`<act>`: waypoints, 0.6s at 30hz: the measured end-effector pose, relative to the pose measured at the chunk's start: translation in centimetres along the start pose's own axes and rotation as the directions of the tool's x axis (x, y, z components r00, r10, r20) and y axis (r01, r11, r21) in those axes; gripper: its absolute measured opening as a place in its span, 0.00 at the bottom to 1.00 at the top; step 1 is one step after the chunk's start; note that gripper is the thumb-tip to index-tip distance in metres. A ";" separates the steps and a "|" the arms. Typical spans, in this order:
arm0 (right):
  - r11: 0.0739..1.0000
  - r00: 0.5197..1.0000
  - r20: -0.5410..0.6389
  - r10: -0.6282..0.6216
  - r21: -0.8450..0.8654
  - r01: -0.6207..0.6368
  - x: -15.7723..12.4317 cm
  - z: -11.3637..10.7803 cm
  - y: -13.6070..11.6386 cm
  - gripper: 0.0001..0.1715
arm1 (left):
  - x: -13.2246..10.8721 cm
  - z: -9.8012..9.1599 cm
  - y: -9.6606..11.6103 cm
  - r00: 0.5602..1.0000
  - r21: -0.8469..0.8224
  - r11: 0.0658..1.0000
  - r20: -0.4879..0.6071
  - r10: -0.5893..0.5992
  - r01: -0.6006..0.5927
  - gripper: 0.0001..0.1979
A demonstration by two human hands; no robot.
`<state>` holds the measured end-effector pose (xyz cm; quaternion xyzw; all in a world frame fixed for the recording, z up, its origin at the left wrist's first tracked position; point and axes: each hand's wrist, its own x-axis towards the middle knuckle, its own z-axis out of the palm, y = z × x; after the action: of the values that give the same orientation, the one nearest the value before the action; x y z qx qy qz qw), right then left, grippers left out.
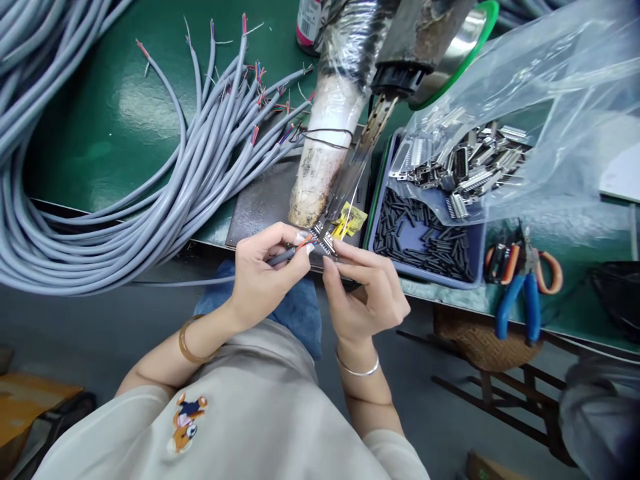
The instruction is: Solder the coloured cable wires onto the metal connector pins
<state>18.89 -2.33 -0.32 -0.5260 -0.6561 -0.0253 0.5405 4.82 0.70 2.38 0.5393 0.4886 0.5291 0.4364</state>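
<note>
My left hand point(273, 270) pinches the stripped end of a grey cable point(283, 257), whose thin coloured wires point toward a small metal connector point(325, 241). Between thumb and fingers of my right hand point(364, 283) is that connector, its row of pins partly hidden by the fingertips. Just above it reaches the tip of a soldering iron point(385, 110), which hangs down from a holder. Beside the tip a thick white tube point(320, 153), wrapped in plastic film, ends close over my hands. Whether the wires touch the pins I cannot tell.
A large bundle of grey cables point(200, 167) fills the left of the green table. On the right a blue tray point(477, 267) holds black sleeves point(425, 240) and a bag of metal connectors point(465, 167). Pliers point(523, 293) lie at the edge; a solder reel point(460, 53) stands behind.
</note>
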 end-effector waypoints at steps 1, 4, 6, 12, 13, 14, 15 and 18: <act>1.000 1.000 -0.008 -0.014 -0.011 0.013 -0.1 0.0 0.0 0.11 | 0.0 0.0 0.0 1.000 0.004 1.000 0.001 0.004 -0.004 0.04; 0.995 0.997 -0.010 -0.080 -0.063 0.079 -0.2 -0.2 0.1 0.11 | 0.0 -0.1 0.0 1.000 0.011 1.000 0.019 -0.008 0.008 0.04; 0.987 0.992 0.017 -0.128 -0.096 0.129 -0.4 -0.3 0.2 0.11 | -0.1 -0.1 -0.1 0.999 0.015 0.999 0.044 -0.029 0.029 0.06; 0.970 0.978 0.076 -0.193 -0.135 0.201 -0.6 -0.7 0.6 0.11 | -0.3 -0.1 -0.3 0.996 0.008 0.998 0.062 -0.066 0.066 0.07; 0.969 0.977 0.075 -0.198 -0.137 0.207 -0.6 -0.7 0.6 0.11 | -0.3 -0.1 -0.3 0.995 0.007 0.998 0.066 -0.069 0.068 0.07; 0.968 0.977 0.072 -0.202 -0.139 0.210 -0.6 -0.8 0.6 0.11 | -0.4 -0.1 -0.4 0.995 0.006 0.997 0.072 -0.071 0.071 0.07; 0.967 0.977 0.069 -0.202 -0.141 0.210 -0.7 -0.8 0.6 0.11 | -0.4 -0.2 -0.4 0.994 0.006 0.997 0.079 -0.076 0.076 0.07; 0.974 0.983 0.048 -0.177 -0.132 0.182 -0.7 -0.9 0.3 0.12 | -0.7 -0.5 -0.5 0.992 -0.014 0.996 0.087 -0.086 0.087 0.04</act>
<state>19.65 -3.16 -0.62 -0.5003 -0.7074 -0.1089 0.4872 4.30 0.09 1.79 0.5361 0.4874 0.4901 0.4846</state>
